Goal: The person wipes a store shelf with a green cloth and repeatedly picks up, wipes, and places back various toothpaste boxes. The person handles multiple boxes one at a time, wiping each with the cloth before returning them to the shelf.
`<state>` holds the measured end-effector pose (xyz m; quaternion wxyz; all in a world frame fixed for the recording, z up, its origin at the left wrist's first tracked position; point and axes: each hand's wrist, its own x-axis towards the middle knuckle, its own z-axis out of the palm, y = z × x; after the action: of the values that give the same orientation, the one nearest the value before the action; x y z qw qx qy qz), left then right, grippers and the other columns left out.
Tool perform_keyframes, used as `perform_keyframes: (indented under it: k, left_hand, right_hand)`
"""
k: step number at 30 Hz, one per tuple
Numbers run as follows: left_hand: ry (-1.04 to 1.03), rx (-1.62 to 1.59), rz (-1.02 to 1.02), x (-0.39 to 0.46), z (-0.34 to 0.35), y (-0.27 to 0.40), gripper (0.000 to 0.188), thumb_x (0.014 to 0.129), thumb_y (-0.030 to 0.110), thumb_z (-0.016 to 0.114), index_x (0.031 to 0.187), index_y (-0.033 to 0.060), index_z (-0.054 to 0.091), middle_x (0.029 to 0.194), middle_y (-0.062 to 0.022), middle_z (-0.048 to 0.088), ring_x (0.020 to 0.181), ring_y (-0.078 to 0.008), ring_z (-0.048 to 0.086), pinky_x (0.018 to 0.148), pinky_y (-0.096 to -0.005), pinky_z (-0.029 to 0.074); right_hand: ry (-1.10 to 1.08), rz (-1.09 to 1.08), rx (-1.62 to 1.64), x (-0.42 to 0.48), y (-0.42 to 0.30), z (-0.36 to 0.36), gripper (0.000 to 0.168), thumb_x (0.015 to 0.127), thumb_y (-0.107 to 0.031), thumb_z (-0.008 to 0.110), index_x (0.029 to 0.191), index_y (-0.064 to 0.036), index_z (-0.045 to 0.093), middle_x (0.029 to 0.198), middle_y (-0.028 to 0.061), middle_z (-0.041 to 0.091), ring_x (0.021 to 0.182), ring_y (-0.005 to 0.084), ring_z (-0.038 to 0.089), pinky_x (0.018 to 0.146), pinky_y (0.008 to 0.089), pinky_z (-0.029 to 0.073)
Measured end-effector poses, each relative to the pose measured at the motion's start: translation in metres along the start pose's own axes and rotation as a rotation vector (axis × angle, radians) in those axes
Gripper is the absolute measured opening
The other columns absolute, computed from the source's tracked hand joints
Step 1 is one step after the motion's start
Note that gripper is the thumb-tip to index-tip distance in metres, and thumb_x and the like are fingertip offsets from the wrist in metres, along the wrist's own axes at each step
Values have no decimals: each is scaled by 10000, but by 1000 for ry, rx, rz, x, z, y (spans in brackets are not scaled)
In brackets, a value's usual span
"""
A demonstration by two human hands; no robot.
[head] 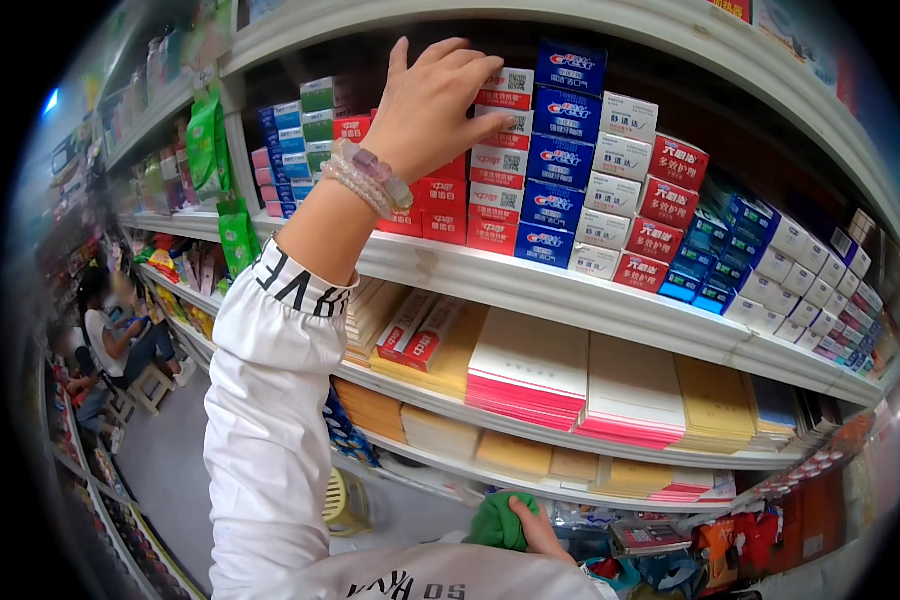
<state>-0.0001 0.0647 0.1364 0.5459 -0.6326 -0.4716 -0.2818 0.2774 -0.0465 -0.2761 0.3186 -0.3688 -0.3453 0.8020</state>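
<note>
My left hand point(450, 97), with a beaded bracelet at its wrist, reaches up to the top shelf. Its thumb and index finger close around a white-and-red toothpaste box point(505, 88) at the top of a stack; the other fingers are spread above. Blue Crest boxes point(562, 116) stand just right of that stack, and red toothpaste boxes point(444, 193) are stacked below the wrist. Low in the view, my right hand point(536, 529) holds a bunched green cloth point(501, 523) near my body.
White boxes point(616, 157) and dark red boxes point(660, 202) continue the row rightward. Lower shelves hold paper pads point(529, 360), envelopes point(514, 454) and loose red-and-white boxes point(420, 330). A yellow stool point(345, 502) stands below. Two people point(116, 337) sit in the aisle at far left.
</note>
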Motion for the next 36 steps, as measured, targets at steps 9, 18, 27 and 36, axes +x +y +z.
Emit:
perform_keyframes:
  k: [9, 18, 27, 36]
  left_hand:
    - [100, -97, 119, 15, -1, -6, 377, 733, 279, 696, 994, 21, 607, 981, -93, 590, 959, -261, 533, 834, -347, 424]
    - [128, -58, 170, 5, -25, -4, 403, 742, 251, 701, 1067, 56, 564, 1082, -92, 573, 1041, -275, 518, 850, -375, 421]
    - [84, -211, 57, 1, -44, 7, 428, 681, 83, 715, 1071, 72, 539, 983, -73, 583, 742, -200, 629, 639, -277, 515]
    - [254, 3, -201, -76, -168, 17, 402, 743, 41, 685, 1105, -10, 518, 973, -121, 603, 754, -177, 604, 663, -273, 499]
  right_hand:
    - [-66, 32, -29, 9, -26, -7, 277, 880, -195, 561, 1071, 4, 583, 965, 88, 628, 850, 176, 606, 760, 310, 496]
    - [-6, 57, -1, 13, -38, -23, 258, 881, -197, 563, 1041, 5, 581, 930, 79, 632, 818, 168, 613, 723, 298, 508]
    - [-74, 81, 21, 12, -45, -28, 256, 884, -194, 559, 1058, -8, 581, 940, 75, 629, 827, 167, 612, 727, 305, 512]
    - [-40, 179, 6, 13, -43, -31, 273, 879, -226, 574, 1071, -32, 577, 949, 54, 615, 845, 139, 596, 728, 287, 505]
